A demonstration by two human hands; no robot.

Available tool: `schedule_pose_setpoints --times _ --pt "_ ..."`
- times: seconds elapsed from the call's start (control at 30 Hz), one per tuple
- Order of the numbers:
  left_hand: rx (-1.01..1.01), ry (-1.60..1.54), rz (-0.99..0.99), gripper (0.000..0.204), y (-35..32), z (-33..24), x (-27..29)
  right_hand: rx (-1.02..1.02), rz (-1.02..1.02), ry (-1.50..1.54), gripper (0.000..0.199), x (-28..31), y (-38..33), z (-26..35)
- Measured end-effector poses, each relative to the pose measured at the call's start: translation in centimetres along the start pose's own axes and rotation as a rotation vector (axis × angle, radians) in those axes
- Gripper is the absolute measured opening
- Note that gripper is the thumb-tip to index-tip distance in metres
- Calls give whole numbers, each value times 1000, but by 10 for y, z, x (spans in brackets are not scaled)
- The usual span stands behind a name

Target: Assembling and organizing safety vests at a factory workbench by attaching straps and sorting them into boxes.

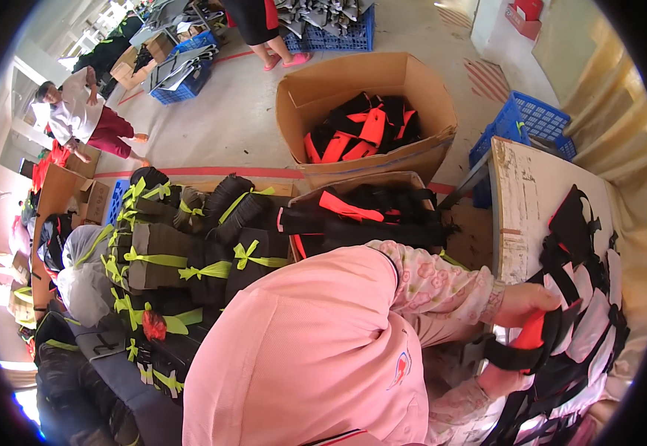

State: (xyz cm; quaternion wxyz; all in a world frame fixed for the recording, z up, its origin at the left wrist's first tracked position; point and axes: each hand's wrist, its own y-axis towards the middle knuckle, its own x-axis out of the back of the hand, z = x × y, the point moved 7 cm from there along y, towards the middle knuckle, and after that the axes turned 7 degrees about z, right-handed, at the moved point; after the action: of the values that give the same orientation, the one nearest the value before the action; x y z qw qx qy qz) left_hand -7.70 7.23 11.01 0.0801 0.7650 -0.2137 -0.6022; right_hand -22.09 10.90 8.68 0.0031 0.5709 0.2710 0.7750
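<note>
The worker in the pink shirt (301, 349) is leaning toward the counter (513, 212). L hand (525, 301) is pinching a blk & orange strap (530, 336) at its upper end, near the counter's scuffed edge. R hand (500, 380) is touching the strap's lower end, fingers mostly hidden, so can't tell if that grip's clenched. Blk & white straps (587, 320) are lying heaped farther in from that edge. Dark bundles w/ yellow-green ties (156, 256) are standing behind; a big cardboard box (309, 89) is holding blk & orange pieces (372, 126).
</note>
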Motion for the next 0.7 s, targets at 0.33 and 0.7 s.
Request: schedule_pose_setpoints --times 0.33,0.7 --pt "335 253 -43 21 -20 36 0 -428 -11 947 45 1 -10 -38" --pt "285 361 -142 10 -15 38 15 -643 -149 1110 53 4 -21 -55"
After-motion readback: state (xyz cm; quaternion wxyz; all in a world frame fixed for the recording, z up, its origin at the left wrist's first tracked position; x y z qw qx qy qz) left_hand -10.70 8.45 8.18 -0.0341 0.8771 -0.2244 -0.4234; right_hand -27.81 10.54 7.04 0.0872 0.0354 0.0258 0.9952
